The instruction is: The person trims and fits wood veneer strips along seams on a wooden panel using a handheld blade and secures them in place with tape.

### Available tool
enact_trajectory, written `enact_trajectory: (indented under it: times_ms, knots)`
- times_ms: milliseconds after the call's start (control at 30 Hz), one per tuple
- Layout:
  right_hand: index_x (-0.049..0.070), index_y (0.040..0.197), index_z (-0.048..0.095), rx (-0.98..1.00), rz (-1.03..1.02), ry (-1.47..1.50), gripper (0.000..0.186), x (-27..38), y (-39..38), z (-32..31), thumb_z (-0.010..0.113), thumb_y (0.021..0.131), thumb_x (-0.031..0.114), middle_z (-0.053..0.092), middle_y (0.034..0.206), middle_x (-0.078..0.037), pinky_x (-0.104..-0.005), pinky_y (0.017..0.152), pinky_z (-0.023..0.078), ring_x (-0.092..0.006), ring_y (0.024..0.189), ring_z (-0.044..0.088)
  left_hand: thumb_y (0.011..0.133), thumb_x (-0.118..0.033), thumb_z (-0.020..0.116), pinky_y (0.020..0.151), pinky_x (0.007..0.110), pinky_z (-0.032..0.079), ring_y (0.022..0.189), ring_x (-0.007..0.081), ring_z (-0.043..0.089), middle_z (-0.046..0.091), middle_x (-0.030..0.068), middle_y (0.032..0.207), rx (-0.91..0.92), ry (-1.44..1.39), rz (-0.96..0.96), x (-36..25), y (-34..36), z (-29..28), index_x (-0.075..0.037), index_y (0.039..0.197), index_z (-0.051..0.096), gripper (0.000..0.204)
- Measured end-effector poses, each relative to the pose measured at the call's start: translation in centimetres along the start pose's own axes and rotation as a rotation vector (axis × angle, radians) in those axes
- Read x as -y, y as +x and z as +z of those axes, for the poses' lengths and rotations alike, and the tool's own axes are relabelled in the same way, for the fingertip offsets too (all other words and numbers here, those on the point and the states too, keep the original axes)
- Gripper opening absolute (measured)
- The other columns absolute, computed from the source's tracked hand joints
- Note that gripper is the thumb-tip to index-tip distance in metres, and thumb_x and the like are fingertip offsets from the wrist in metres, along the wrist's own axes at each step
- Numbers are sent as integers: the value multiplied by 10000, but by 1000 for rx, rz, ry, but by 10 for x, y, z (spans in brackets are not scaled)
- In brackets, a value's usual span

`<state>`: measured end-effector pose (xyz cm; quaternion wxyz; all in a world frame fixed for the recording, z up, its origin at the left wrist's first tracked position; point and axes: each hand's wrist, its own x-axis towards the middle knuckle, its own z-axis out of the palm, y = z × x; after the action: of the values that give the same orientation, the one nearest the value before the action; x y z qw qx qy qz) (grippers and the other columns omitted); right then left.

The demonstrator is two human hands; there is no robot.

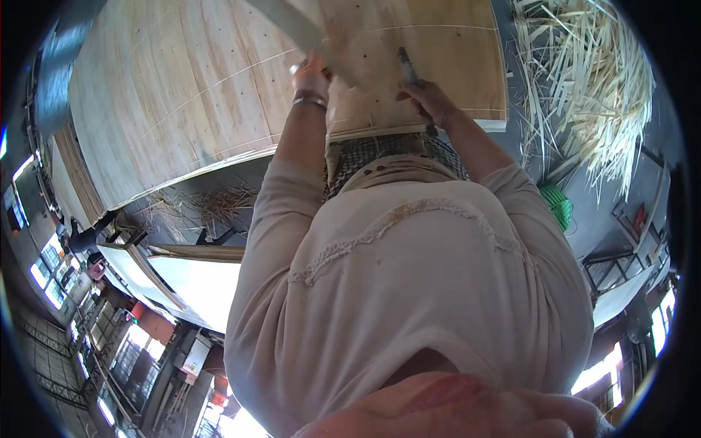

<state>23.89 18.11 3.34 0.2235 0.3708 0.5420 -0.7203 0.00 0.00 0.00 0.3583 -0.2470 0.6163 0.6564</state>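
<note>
A pale, thin wood strip [290,23], smeared by motion, runs from the far edge of the picture down to my left hand [312,77]. My left fingers are closed on it, and a bracelet circles that wrist. Farther right, my right hand [432,104] is wrapped round a slim grey tool with a dark tip [407,67], which looks like a utility knife. Its tip points away from me, over the board. Both hands are above a broad plywood board [197,80], marked with curved pale lines and small dark dots.
A big heap of thin wood offcuts [595,87] lies on the grey floor to the right. Nearer on that side is a green mesh basket [557,206]. More scraps [219,204] lie below the board's near left edge. White panels [193,285] stand at left, with a person [82,239] beyond.
</note>
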Motion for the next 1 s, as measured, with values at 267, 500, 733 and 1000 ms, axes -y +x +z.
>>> enact_trajectory:
  times_ms: [267,500,733,1000]
  knots:
    - [44,900,638,-469,-170,357,219,2,31,48,735,848,233,593,694,-21,-264,457,396,-93,472,473,854,-338,693,632,342,555,756,233,703,712,102,928,277,1259,442,-26,-7,-9,-42,1207,635,464]
    - [48,860,615,-686,-163,591,207,-20,0,50,739,830,211,594,688,-24,-262,436,381,-89,475,490,789,-473,690,877,433,522,1049,304,641,659,141,1146,436,1685,1022,-43,-26,100,-147,1255,637,571]
    - [39,930,621,-740,-153,444,227,-24,-2,19,725,857,226,589,708,-18,-252,456,375,-79,499,482,758,-453,748,934,434,501,1125,295,599,638,56,1188,676,2258,1104,-9,-11,175,-120,1138,679,510]
    - [12,1004,602,-757,-290,614,399,15,18,-60,682,902,390,601,758,-44,-268,504,425,-104,552,537,881,-424,580,782,489,533,897,362,680,709,164,960,447,2042,809,-63,18,200,-120,1017,705,356]
